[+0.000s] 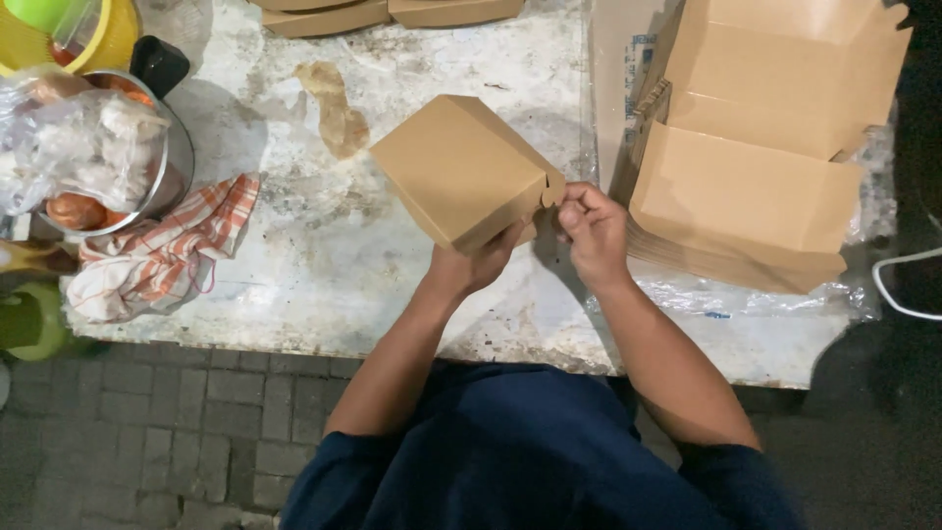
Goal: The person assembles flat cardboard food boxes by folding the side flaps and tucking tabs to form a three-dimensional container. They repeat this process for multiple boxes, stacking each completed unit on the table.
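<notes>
Person folding small brown cardboard box [459, 169] shut.
Left hand [476, 263] grips it underneath; right hand [590, 228] fingers pinch its side tab.

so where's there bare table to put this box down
Bare table lies between the checked cloth and the box, also behind it. The right side is crowded with open boxes; the left edge with a pot.

Bare tabletop [412, 59] ahead; checked cloth [167, 250] left, open boxes [756, 147] right.
</notes>
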